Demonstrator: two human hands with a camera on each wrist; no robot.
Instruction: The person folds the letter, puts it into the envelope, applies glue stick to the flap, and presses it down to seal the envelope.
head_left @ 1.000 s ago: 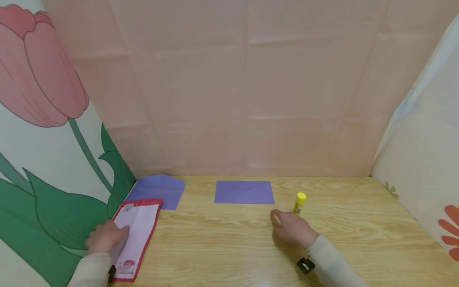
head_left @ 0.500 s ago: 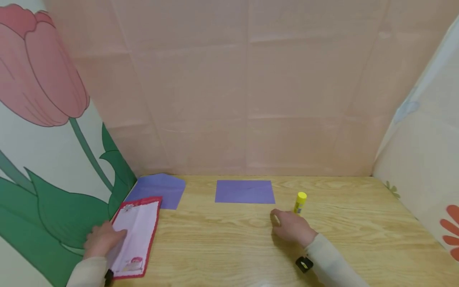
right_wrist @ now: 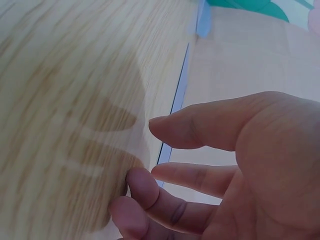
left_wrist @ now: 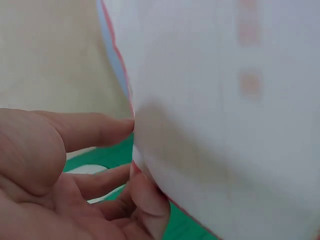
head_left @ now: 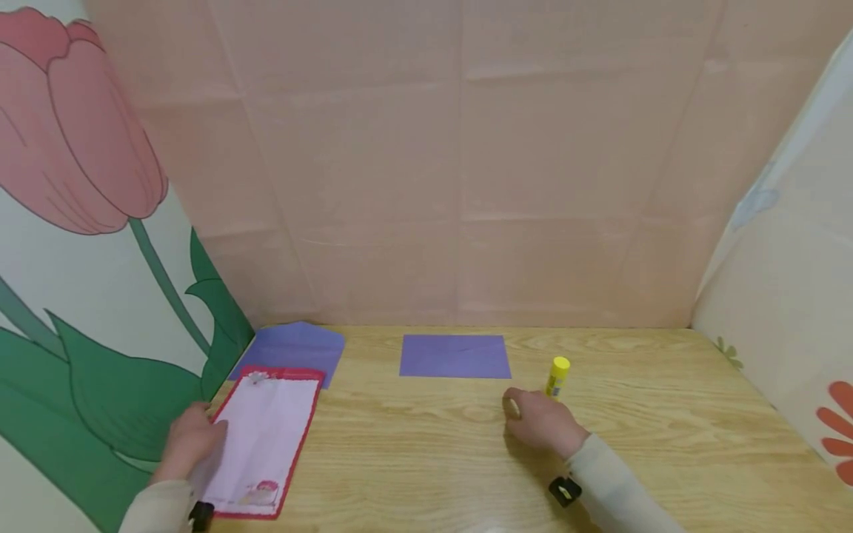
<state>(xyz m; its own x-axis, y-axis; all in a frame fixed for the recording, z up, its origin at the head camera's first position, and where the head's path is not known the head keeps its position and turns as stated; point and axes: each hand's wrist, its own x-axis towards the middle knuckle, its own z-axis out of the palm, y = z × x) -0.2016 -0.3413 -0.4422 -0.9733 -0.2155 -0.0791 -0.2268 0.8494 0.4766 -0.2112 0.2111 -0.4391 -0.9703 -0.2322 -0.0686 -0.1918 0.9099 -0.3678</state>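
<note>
A white sheet of letter paper [head_left: 266,444] with a red border and small printed pictures lies at the left of the table, overlapping a purple envelope [head_left: 293,344] behind it. My left hand [head_left: 192,440] holds the sheet's left edge; in the left wrist view the thumb [left_wrist: 100,131] meets that edge and the other fingers curl beneath it. My right hand [head_left: 543,422] rests on the table with loosely bent fingers and nothing between them. A yellow glue stick [head_left: 557,376] stands upright just behind the right hand.
A flat purple rectangle of paper or an envelope [head_left: 455,356] lies near the back middle of the wooden table [head_left: 400,459]. A pinkish backdrop [head_left: 453,185] rises at the back edge. Flower-printed walls [head_left: 87,133] stand at both sides.
The letter paper has shifted to the right and now covers more of the envelope's front edge. The left hand has moved from over the sheet to its left edge. The right hand stays still.
</note>
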